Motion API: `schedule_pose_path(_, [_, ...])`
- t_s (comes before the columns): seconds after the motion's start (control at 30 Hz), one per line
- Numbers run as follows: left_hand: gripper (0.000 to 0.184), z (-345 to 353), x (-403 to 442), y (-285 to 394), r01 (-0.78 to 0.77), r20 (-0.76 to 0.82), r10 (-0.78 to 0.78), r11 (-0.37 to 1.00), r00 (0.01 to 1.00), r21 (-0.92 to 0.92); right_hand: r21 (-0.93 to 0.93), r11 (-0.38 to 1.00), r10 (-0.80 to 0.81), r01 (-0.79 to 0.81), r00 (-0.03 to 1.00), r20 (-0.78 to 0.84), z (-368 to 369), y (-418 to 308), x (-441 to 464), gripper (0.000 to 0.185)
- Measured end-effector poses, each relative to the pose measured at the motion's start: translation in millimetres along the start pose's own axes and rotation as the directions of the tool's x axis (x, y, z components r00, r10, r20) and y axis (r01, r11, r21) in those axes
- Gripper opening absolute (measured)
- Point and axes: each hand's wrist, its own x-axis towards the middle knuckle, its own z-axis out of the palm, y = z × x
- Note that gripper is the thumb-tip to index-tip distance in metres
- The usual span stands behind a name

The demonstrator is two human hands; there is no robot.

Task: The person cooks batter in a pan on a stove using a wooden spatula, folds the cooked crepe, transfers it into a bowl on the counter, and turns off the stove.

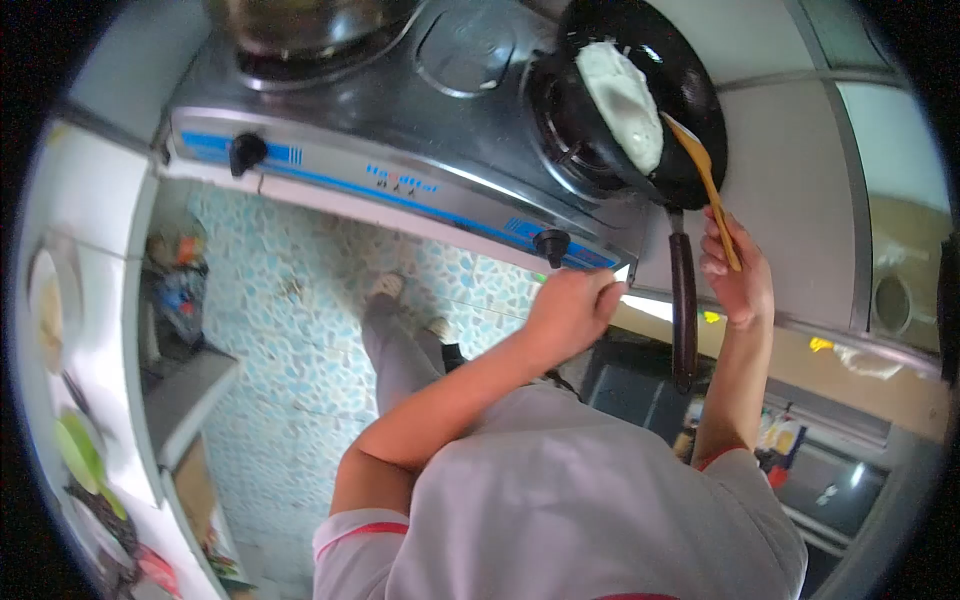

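Note:
A black wok (692, 85) sits tilted on the right burner, its dark handle (683, 310) pointing toward my body. White food (622, 105) lies in one flat, elongated piece along the wok's left side. My right hand (738, 268) is closed around a wooden spatula (705, 170), whose tip reaches into the wok beside the food's right edge. Below the right stove knob (551, 245), at the stove's front edge, my left hand (577, 312) is curled into a loose fist, left of the wok handle and not on it. I see nothing held in it.
A metal pot (305, 22) stands on the left burner of the steel stove (350, 115), which has another knob (248, 153) at its left. A white counter with a green utensil (80, 450) runs down the left. Shelves and a dark appliance are at the lower right.

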Motion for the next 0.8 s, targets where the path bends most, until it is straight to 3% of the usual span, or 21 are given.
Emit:
schedule_pose_path(0.1, [0.029, 4, 21, 43, 0.248, 0.191, -0.186, 0.888, 0.964, -0.387, 0.191, 0.981, 0.029, -0.028, 1.000, -0.003, 19, -3, -6, 0.027])
schedule_pose_path(0.13, [0.032, 0, 31, 59, 0.269, 0.213, -0.185, 0.830, 0.959, -0.488, 0.252, 0.967, 0.015, -0.049, 0.991, 0.134, 12, -2, 0, 0.029])
schedule_pose_path(0.17, [0.036, -2, 41, 73, 0.293, 0.235, -0.187, 0.758, 0.954, -0.582, 0.253, 0.966, 0.006, -0.045, 0.988, 0.154, 14, -2, -2, 0.028])
schedule_pose_path(0.3, [0.035, 5, 75, 93, 0.460, 0.347, -0.302, 0.587, 0.888, -0.666, 0.260, 0.965, -0.031, -0.044, 0.961, 0.276, 24, 3, -3, 0.026])
schedule_pose_path(0.33, [0.032, 3, 80, 98, 0.488, 0.399, -0.287, 0.602, 0.871, -0.632, 0.242, 0.970, -0.071, 0.024, 0.979, 0.188, 30, 5, -5, 0.024])
schedule_pose_path(0.43, [0.019, 3, 91, 103, 0.489, 0.414, -0.303, 0.726, 0.858, -0.484, 0.269, 0.962, -0.067, -0.054, 0.905, 0.421, 20, 11, 0, 0.022])
schedule_pose_path(0.47, [0.018, 2, 94, 101, 0.483, 0.430, -0.293, 0.752, 0.854, -0.448, 0.301, 0.953, -0.130, -0.031, 0.856, 0.501, 17, 8, -2, 0.019])
schedule_pose_path(0.63, [0.023, -22, 117, 103, 0.441, 0.443, -0.293, 0.854, 0.847, -0.277, 0.237, 0.959, -0.196, 0.152, 0.965, 0.173, 12, 13, -24, 0.025])
schedule_pose_path(0.7, [0.034, -37, 127, 110, 0.349, 0.355, -0.279, 0.925, 0.892, -0.149, 0.148, 0.954, -0.270, 0.261, 0.962, 0.047, 4, 7, -59, 0.028])
schedule_pose_path(0.73, [0.044, -49, 142, 100, 0.304, 0.350, -0.300, 0.952, 0.888, 0.044, 0.126, 0.950, -0.284, 0.286, 0.958, -0.032, -4, 11, -73, 0.027])
schedule_pose_path(0.77, [0.042, -58, 157, 90, 0.161, 0.330, -0.257, 0.943, 0.908, 0.292, 0.113, 0.940, -0.319, 0.321, 0.947, -0.041, -21, 23, -83, 0.025])
schedule_pose_path(0.8, [0.037, -69, 174, 72, -0.086, 0.348, -0.092, 0.881, 0.933, 0.465, 0.097, 0.930, -0.352, 0.356, 0.935, -0.049, -40, 37, -92, 0.024])
